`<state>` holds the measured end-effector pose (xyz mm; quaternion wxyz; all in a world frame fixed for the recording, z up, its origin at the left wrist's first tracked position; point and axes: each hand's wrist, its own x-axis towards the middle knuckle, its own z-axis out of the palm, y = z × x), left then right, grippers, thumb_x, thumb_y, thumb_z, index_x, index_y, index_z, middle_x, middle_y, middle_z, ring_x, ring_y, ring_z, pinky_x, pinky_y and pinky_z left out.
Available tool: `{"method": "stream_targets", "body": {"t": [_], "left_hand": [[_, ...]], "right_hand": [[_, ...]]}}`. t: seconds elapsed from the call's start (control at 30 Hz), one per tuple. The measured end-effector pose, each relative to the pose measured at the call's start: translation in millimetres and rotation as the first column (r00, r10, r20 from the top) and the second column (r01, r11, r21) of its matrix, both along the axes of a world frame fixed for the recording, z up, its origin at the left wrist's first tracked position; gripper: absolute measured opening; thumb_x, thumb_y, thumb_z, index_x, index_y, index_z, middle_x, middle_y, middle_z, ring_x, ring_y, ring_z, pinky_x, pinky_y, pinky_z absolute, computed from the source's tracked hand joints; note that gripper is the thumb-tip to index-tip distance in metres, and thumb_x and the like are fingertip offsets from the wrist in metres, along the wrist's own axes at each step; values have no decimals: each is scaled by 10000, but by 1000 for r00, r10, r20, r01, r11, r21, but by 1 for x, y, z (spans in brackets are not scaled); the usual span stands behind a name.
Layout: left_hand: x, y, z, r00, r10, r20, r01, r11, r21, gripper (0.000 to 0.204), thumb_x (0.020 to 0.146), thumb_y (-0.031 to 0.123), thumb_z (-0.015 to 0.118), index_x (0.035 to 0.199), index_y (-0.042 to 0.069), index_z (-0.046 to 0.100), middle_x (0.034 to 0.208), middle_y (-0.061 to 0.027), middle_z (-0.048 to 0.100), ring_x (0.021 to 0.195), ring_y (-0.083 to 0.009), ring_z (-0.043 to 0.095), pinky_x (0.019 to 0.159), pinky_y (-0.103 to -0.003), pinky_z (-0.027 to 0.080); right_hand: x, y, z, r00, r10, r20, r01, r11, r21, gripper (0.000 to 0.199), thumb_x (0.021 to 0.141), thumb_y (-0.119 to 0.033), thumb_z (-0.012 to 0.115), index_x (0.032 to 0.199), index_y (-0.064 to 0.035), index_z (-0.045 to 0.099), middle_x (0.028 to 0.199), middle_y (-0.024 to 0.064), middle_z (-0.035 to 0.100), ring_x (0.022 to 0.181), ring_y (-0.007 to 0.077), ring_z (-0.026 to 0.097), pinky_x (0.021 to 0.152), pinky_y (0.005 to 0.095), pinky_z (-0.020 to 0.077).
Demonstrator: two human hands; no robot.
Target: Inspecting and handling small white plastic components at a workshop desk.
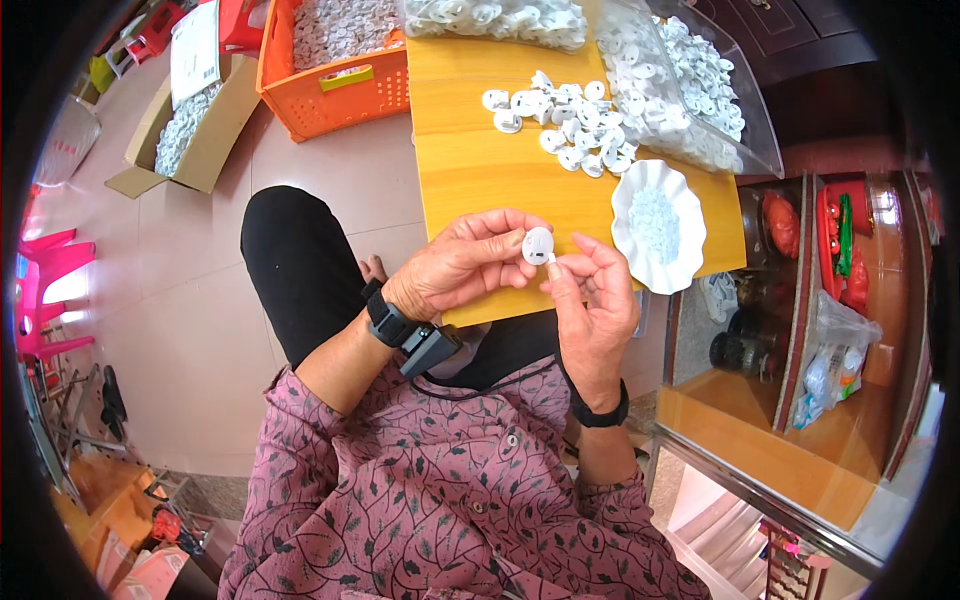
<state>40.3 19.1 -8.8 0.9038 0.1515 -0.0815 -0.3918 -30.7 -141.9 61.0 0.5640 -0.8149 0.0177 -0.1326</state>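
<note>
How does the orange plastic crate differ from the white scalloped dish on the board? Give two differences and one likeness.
The orange plastic crate stands on the floor; the white scalloped dish rests on the wooden board. The crate is deep, slotted and rectangular; the dish is shallow and round. Both hold small white pieces.

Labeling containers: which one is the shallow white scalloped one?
The dish on the board by the right hand; the crate is orange, the bin clear.

Mauve leaf-print blouse (450, 500), black trousers (300, 270), black wrist device (415, 335), black band (600, 412).
</note>
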Motion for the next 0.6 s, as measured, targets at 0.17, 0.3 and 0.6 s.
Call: {"method": "stream_targets", "body": {"t": [0.17, 0.3, 0.6], "left_hand": [[0, 1, 0, 1000, 15, 7, -15, 1000, 9, 320, 1001, 112, 587, 1282, -40, 569, 1087, -103, 648, 893, -153, 650, 841, -277, 556], [0, 0, -1, 999, 31, 39, -33, 999, 33, 326, 995, 98, 593, 1289, -42, 569, 1086, -96, 653, 882, -142, 652, 839, -257, 559], [-2, -1, 1, 995, 42, 88, -51, 993, 105, 331, 988, 115, 612, 1281, -35, 586, 1064, -78, 658, 877, -126, 640, 838, -252, 556]], "right_hand": [[3, 3, 11, 1000, 7, 24, -4, 991, -133, 332, 895, 30, 653, 1216, 22, 567, 853, 79, 700, 746, 134, 687, 678, 264, 552], [6, 1, 20, 995, 67, 73, -41, 948, -315, 321, 881, 50, 649, 1192, 21, 573, 845, 99, 697, 737, 158, 695, 661, 283, 565], [9, 2, 24, 995, 93, 45, -72, 933, -352, 332, 865, 74, 647, 1173, 16, 540, 796, 116, 673, 699, 209, 692, 630, 310, 569]]}}
